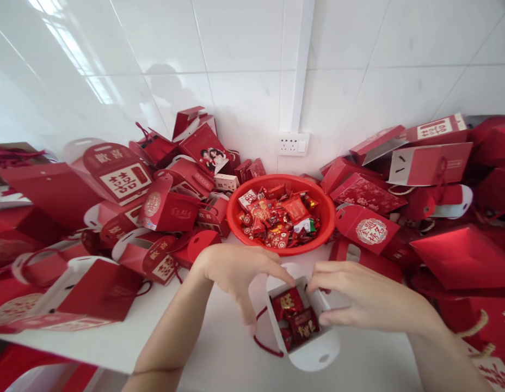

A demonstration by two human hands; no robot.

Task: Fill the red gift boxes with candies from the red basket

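A small white-lined red gift box (313, 344) stands on the white table with its flaps spread, holding several red candy packets (305, 325). My left hand (240, 275) arches over the far left side of the box; its thumb and fingers are apart, the thumb beside the dark red cord handle (269, 348). At the opposite side, my right hand (358, 299) grips the right wall of the box, its thumb and fingertips at the rim. Beyond both hands sits a red plastic basket (236, 231) full of wrapped candies (277, 215).
Red gift boxes (171, 209) are heaped on the left, some with cord handles. More boxes (436, 163) pile up on the right, close to my right forearm. A tiled wall (244, 38) with a white power socket (293, 144) rises behind the table (223, 354).
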